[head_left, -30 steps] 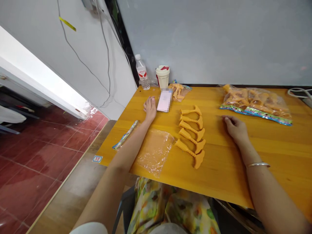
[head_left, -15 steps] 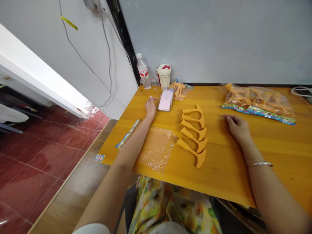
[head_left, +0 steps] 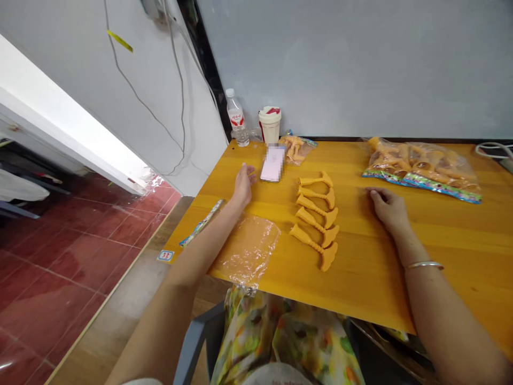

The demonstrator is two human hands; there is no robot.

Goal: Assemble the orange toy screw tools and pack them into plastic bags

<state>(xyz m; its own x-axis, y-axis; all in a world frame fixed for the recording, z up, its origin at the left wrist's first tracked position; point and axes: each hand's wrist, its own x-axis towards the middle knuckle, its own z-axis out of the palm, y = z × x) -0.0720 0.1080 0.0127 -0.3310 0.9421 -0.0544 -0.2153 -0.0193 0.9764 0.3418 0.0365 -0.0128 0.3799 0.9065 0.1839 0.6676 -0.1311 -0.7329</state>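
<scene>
My left hand is at the left of the table, fingers loosely extended and holding nothing, left of a phone. Under and beside my left forearm lie a flat clear plastic bag and a colourful printed strip. My right hand rests on the tabletop, empty, its fingers loosely bent with a gap by the thumb. Between my hands several orange toy hammers lie in a column, handles to the left and heads to the right.
Two clear bags of orange pieces lie at the back right. A smaller bag of orange pieces, a lidded cup and a water bottle stand or lie at the back left. A white cable sits at the far right.
My left hand has drawn back a little toward me and left. The clear bag and printed strip have slid left and nearer the front edge. My right hand is nearly still.
</scene>
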